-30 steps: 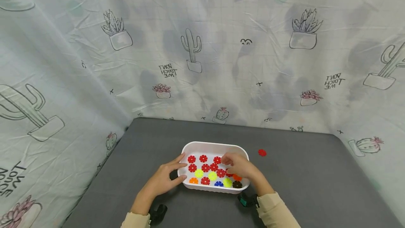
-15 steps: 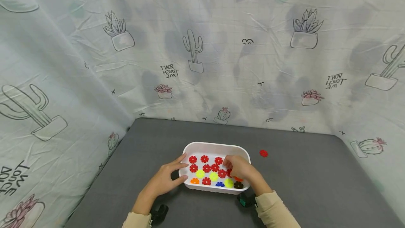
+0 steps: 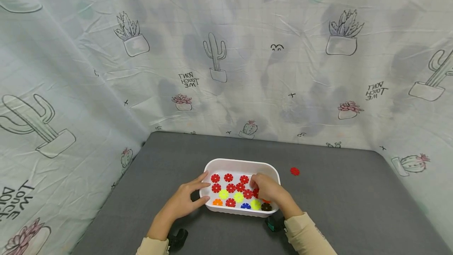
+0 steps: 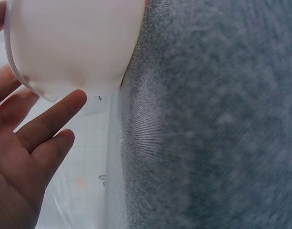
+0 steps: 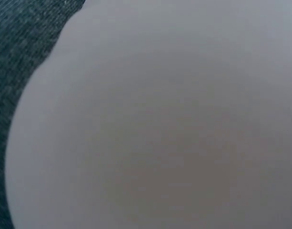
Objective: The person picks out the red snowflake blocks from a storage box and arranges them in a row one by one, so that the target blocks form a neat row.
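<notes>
A white plastic tray (image 3: pixel 244 164) holds several notched plastic discs, mostly red (image 3: pixel 228 177), with yellow (image 3: pixel 238 197), orange (image 3: pixel 217 202), blue (image 3: pixel 245 206) and dark brown (image 3: pixel 266 207) ones among them. At the tray's left end, my left hand (image 3: pixel 182 200) rests spread fingers and thumb against the rim. In the left wrist view, the lower fingers of that hand (image 4: pixel 31 143) extend beside the tray wall (image 4: pixel 79 47). My right hand (image 3: pixel 267 188) reaches into the tray's right side with bent fingers. Its fingertips are hidden, so anything between them cannot be seen. The right wrist view is filled by the tray's outer wall (image 5: pixel 160 119).
One red disc (image 3: pixel 295 171) lies on the grey table (image 3: pixel 347 192) to the right of the tray. Behind the table hangs a pale curtain (image 3: pixel 247 70) with cactus drawings. Black straps with devices (image 3: pixel 178 239) sit at both wrists.
My right hand has lowered slightly into the tray, its fingers more bent and covering more of an orange disc. The left hand stays at the rim.
</notes>
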Available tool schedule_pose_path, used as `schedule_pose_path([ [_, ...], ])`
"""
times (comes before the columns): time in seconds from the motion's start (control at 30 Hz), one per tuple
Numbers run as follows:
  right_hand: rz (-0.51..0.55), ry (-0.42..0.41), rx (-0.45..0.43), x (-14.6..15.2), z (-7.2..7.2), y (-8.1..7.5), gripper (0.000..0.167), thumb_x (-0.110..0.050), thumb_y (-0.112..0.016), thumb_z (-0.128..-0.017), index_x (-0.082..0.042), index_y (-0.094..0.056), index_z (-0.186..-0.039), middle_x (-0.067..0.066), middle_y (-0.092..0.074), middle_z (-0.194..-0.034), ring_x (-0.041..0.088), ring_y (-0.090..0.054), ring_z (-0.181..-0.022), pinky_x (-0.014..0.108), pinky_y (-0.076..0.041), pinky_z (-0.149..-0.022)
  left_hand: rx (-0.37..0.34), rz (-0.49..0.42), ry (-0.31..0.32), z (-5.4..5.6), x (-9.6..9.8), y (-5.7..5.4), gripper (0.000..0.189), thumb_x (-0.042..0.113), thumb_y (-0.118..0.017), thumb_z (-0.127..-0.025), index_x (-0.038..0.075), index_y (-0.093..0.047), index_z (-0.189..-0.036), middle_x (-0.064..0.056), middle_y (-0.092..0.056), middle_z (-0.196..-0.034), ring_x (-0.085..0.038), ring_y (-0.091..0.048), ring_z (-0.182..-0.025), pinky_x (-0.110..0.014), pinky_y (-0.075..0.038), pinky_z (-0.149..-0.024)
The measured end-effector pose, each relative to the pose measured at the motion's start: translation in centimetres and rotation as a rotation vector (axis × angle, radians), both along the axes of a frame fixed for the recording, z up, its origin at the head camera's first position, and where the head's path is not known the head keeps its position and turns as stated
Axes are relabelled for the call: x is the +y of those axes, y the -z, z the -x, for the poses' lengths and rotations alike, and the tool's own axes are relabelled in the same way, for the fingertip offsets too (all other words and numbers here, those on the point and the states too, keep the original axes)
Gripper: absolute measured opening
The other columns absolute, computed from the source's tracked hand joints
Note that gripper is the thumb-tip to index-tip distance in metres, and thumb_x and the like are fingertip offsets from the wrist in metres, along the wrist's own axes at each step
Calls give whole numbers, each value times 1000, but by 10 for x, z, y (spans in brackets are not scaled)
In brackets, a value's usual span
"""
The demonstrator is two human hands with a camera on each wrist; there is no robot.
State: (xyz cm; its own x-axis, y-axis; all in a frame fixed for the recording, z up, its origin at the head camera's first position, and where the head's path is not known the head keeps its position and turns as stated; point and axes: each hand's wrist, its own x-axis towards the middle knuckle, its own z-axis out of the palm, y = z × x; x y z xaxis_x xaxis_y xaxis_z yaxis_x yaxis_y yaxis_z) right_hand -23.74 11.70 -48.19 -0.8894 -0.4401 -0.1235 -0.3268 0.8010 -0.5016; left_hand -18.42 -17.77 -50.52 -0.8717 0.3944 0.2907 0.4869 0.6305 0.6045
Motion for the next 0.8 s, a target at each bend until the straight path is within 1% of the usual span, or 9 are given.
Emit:
schedule_pose_path([
  [0.2, -38, -16, -6, 0, 3, -1, 26, 9, -72, -70, -8, -59, -85, 3, -52, -76, 17, -45, -70, 27, -41, -60, -8, 5, -5, 3, 0, -3, 42, 34, -68, -86, 9, -66, -120, -4, -42, -148, -24, -47, -131, -51, -43, -101],
  [0.27, -44, -21, -6, 0, 4, -1, 25, 8, -72, -70, -9, -60, -85, 3, -51, -77, 17, -44, -71, 27, -40, -61, -15, 4, -5, 4, 0, -3, 43, 34, -68, -86, 10, -66, -121, -4, -42, -148, -24, -46, -131, -52, -42, -101],
  [0.5, -37, -16, -6, 0, 7, -1, 26, 5, -75, -70, -12, -61, -83, 2, -50, -82, 17, -45, -76, 29, -44, -65, -36, 2, -5, 8, 0, -6, 44, 36, -67, -86, 10, -65, -121, -4, -41, -149, -25, -46, -131, -54, -42, -100],
  [0.67, 6, -23, 17, 3, 9, -1, 25, 7, -74, -71, -13, -62, -82, 1, -53, -82, 17, -46, -77, 31, -46, -68, -38, 2, -8, 7, 1, -7, 43, 37, -67, -86, 10, -65, -121, -5, -41, -149, -25, -46, -131, -54, -42, -101],
  [0.8, 58, -44, 28, 4, 12, 0, 22, 5, -74, -72, -13, -65, -81, -2, -57, -80, 16, -47, -76, 29, -45, -66, -37, -1, -9, 6, 2, -8, 42, 35, -68, -86, 11, -66, -121, -5, -41, -149, -25, -46, -131, -53, -42, -101],
])
